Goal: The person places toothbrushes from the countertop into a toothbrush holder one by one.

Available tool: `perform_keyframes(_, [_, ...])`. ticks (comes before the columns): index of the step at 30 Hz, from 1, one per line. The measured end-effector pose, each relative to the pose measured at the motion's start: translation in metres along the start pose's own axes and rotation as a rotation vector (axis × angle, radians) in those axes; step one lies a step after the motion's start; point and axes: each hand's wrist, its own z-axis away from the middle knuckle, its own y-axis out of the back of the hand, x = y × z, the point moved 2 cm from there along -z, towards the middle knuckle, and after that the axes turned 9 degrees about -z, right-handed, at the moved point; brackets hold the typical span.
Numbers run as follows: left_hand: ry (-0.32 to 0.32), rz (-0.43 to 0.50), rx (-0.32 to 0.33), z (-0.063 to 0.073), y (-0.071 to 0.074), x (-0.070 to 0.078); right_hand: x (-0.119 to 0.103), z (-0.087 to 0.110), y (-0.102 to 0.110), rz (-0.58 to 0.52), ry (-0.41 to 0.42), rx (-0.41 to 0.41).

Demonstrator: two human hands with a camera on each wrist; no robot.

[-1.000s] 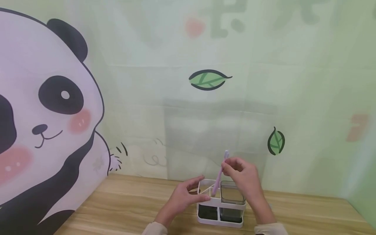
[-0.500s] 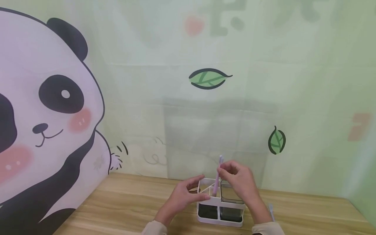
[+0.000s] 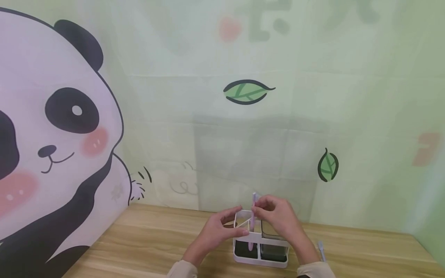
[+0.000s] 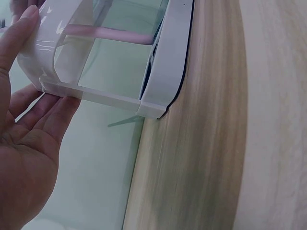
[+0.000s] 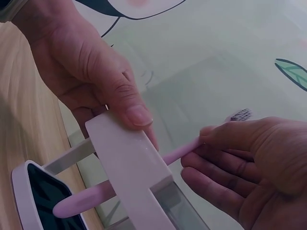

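Observation:
A white toothbrush holder (image 3: 272,241) with a divided upper rack and a dark-lined base stands on the table. My left hand (image 3: 216,232) grips its left side, thumb on the front of the rack and fingers behind. My right hand (image 3: 279,216) pinches a pink toothbrush (image 3: 252,221) just below its head between thumb and fingers. The toothbrush stands nearly upright through a small rack compartment, bristles on top. In the right wrist view its rounded handle end (image 5: 79,203) shows below the rack, close over the dark base lining (image 5: 43,187).
A transparent grey cup (image 3: 269,229) sits in the holder's right compartment, partly hidden by my right hand. On the wooden table (image 3: 167,235), right of my right forearm, lies a light blue toothbrush (image 3: 321,251). Behind stands a pale green backdrop (image 3: 167,146) with a printed panda (image 3: 66,127).
My right hand has moved left and down with the pink toothbrush, which has become more upright and sunk through the rack. The blue toothbrush has come into view. My left hand stays put.

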Motion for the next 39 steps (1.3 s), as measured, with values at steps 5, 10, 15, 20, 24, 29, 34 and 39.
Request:
perform_keyframes(5, [-0.003,-0.004,0.003,-0.0001,0.0002,-0.0009,0.0025,-0.0013,-0.0002,0.001,0.016,-0.043])
perform_keyframes(10, [-0.003,-0.012,0.006,-0.0006,0.0003,-0.0024,0.0044,-0.0025,-0.0007,0.021,0.034,-0.053])
perform_keyframes(15, [-0.010,-0.013,0.009,-0.0003,0.0000,-0.0015,0.0047,-0.0027,-0.0015,0.033,0.037,-0.041])
perform_keyframes(20, [-0.018,-0.013,0.010,-0.0001,-0.0001,-0.0010,0.0048,-0.0026,-0.0034,0.020,0.043,-0.042])
perform_keyframes(24, [-0.017,-0.016,0.009,-0.0005,0.0004,-0.0005,0.0052,-0.0027,-0.0058,0.021,0.036,-0.031])
perform_keyframes(29, [-0.014,-0.009,0.009,-0.0011,0.0006,-0.0002,0.0053,-0.0023,-0.0086,0.034,0.039,-0.016])
perform_keyframes(34, [-0.016,-0.015,0.007,-0.0014,0.0007,-0.0010,0.0052,-0.0019,-0.0100,0.036,0.045,-0.017])
perform_keyframes(39, [-0.019,-0.018,0.004,-0.0008,0.0005,-0.0019,0.0048,-0.0001,-0.0099,0.047,0.045,-0.016])
